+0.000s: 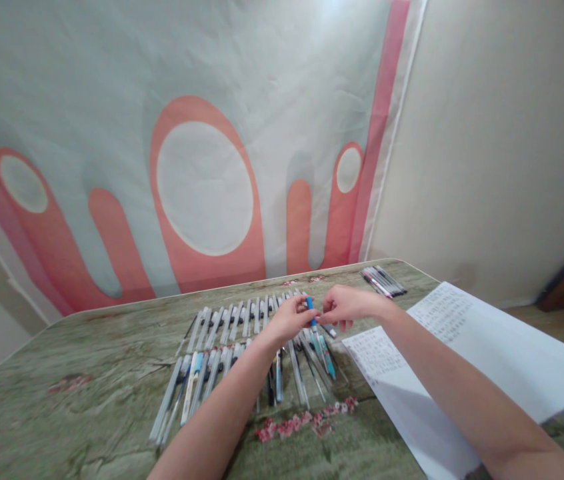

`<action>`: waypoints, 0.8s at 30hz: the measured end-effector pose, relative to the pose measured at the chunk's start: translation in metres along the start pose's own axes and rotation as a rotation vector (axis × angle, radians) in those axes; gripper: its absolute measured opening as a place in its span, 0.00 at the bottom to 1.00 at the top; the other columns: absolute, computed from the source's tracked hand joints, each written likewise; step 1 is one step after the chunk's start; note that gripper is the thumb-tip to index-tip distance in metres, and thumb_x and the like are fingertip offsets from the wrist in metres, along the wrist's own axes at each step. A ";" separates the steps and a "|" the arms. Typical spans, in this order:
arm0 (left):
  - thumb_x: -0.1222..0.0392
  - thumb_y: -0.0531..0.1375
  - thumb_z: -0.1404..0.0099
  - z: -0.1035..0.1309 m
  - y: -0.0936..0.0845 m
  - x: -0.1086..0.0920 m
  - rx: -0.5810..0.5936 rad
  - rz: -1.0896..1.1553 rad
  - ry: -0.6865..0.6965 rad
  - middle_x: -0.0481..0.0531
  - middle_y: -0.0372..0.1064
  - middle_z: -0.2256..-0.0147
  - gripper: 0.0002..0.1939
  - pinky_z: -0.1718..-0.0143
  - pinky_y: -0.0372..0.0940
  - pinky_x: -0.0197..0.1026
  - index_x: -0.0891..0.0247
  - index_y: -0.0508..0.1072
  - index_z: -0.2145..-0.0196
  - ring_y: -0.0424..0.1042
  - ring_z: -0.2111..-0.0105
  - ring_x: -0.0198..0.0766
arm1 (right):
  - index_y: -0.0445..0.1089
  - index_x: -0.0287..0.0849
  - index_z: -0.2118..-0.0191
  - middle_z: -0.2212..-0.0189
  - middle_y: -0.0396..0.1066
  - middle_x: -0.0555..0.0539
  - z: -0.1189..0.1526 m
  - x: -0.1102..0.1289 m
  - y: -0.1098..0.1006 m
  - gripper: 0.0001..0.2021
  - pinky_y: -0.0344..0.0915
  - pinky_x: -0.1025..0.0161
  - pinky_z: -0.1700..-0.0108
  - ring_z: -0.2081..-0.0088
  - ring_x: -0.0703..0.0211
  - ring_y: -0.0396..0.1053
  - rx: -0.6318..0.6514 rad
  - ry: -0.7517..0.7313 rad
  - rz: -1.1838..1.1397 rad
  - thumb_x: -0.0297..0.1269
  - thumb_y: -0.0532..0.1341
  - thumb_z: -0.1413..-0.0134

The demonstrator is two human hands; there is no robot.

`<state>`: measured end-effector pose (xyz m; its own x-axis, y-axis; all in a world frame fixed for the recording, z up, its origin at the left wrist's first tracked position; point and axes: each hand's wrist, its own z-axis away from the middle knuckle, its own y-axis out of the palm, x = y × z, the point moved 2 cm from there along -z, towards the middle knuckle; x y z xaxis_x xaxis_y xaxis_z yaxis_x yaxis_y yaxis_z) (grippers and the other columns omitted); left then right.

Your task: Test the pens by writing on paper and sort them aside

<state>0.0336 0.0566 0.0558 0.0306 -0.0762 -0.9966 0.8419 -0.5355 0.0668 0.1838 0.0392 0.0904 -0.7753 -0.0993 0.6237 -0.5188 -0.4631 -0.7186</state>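
Observation:
My left hand pinches a blue pen cap near the middle of the table. Just to its right is my right hand, its fingers curled near the cap; whether they hold anything is too small to tell. A teal and blue pen lies below the hands among other pens. Clear-barrelled pens form a back row to the left. A front row of pens lies nearer, partly hidden behind my left forearm.
Handwritten white sheets lie on the right, partly under my right forearm. A small bundle of pens sits at the back right. Behind the green patterned table hangs a grey and red cloth.

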 end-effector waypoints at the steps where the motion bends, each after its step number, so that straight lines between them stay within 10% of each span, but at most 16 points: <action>1: 0.61 0.63 0.53 -0.001 -0.002 0.000 -0.031 0.016 -0.005 0.54 0.70 0.71 0.18 0.70 0.62 0.37 0.65 0.67 0.62 0.70 0.72 0.36 | 0.69 0.36 0.79 0.81 0.71 0.46 0.002 -0.001 0.003 0.14 0.64 0.69 0.79 0.79 0.60 0.69 0.050 0.028 0.071 0.44 0.59 0.62; 10: 0.61 0.63 0.52 -0.005 -0.009 -0.002 -0.074 0.004 0.023 0.57 0.69 0.66 0.17 0.68 0.63 0.38 0.67 0.68 0.63 0.70 0.71 0.35 | 0.69 0.31 0.81 0.78 0.72 0.40 -0.001 0.006 0.042 0.09 0.65 0.67 0.79 0.78 0.58 0.69 0.338 0.161 0.440 0.33 0.57 0.69; 24: 0.61 0.63 0.50 -0.003 -0.009 -0.004 -0.064 -0.062 0.018 0.57 0.69 0.65 0.17 0.69 0.62 0.36 0.68 0.68 0.62 0.69 0.69 0.35 | 0.71 0.30 0.79 0.79 0.72 0.39 -0.004 0.008 0.045 0.09 0.63 0.67 0.77 0.78 0.57 0.69 0.302 0.167 0.607 0.29 0.56 0.70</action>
<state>0.0275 0.0647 0.0590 -0.0135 -0.0291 -0.9995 0.8753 -0.4837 0.0023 0.1527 0.0209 0.0621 -0.9541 -0.2924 0.0653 0.1282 -0.5955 -0.7930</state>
